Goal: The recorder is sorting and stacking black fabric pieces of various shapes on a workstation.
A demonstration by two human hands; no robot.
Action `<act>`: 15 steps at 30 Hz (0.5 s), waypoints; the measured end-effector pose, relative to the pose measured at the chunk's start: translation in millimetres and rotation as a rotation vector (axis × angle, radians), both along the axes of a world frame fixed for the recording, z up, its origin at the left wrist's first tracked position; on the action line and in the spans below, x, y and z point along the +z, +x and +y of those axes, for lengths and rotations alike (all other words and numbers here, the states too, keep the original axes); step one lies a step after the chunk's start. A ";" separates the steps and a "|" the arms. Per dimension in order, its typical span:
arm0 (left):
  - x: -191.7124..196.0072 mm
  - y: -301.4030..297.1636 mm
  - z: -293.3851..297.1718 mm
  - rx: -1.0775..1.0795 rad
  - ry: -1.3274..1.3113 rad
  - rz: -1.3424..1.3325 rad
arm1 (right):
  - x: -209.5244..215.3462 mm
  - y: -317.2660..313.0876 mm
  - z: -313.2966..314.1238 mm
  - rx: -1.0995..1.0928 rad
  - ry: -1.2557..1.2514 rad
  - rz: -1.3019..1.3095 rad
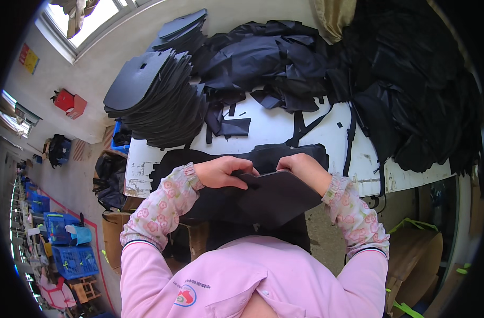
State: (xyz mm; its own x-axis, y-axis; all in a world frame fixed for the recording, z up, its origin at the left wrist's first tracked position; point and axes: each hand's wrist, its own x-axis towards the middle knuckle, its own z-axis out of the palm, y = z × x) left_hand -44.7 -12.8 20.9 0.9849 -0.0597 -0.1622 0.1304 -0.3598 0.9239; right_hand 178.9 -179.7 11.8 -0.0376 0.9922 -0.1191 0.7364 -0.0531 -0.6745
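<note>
A flat, dark panel (276,200) with a shaped edge is held up at the near edge of the table, tilted toward me. My left hand (225,171) grips its upper left edge, with the thumb and fingers bent around it. My right hand (306,170) is closed on the upper right edge, its fingers partly hidden behind the panel. Black fabric (183,158) lies on the white table (366,183) beneath and behind my hands. Part of it drapes over the near edge toward my lap.
A tall stack of dark panels (138,82) stands at the back left. Behind it is a smaller stack (181,24). Heaped black fabric (258,58) fills the back, and a larger pile (411,90) hangs over the right side. Cardboard boxes (417,259) and blue crates (75,262) stand on the floor.
</note>
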 end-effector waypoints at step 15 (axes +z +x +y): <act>-21.1 29.6 19.5 0.138 0.246 0.054 | -23.7 34.7 -8.7 -0.121 0.051 0.247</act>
